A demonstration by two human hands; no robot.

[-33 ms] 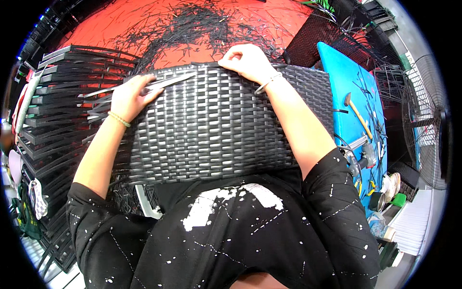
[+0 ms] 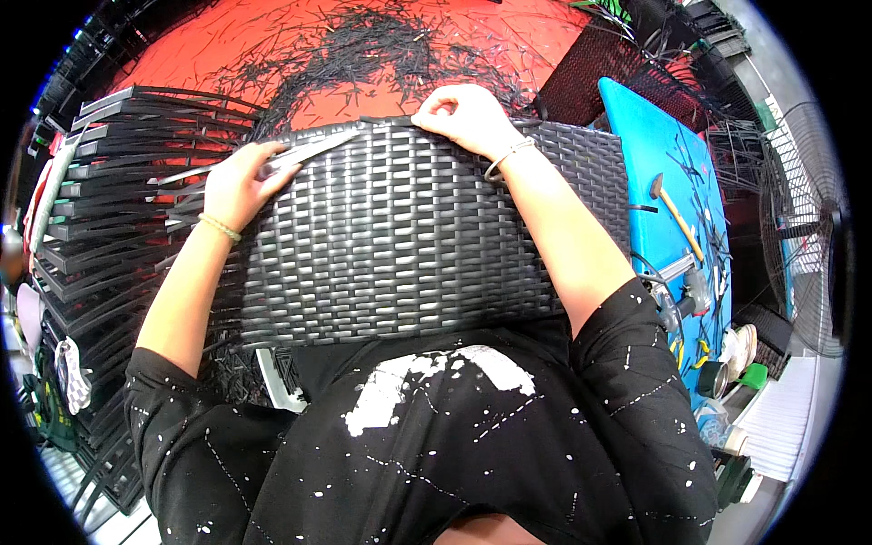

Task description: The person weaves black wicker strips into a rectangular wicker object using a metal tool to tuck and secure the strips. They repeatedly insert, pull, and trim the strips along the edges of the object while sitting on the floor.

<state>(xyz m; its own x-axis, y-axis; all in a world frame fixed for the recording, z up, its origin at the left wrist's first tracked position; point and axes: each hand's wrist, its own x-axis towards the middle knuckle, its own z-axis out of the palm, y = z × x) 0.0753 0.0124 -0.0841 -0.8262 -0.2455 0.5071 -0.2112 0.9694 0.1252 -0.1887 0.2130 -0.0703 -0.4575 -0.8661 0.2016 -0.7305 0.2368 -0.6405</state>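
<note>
On one woven panel (image 2: 391, 245), held grey strips (image 2: 323, 146) (couldn't count 'em) in the left hand (image 2: 238, 186). Pinched the right hand (image 2: 474, 120) narrow at the far edge (image 2: 391, 123), with room between.

A bright red, flat floor surface (image 2: 545, 36) is bearing a loose scatter of thin black strips (image 2: 372, 45), which is lying thickest around the far middle. To the right, a bright blue, flat work surface (image 2: 647, 163) is carrying short black pieces (image 2: 692, 165), a dark-headed hammer with a wooden handle (image 2: 679, 222) and a grey metallic tool (image 2: 696, 292).
</note>
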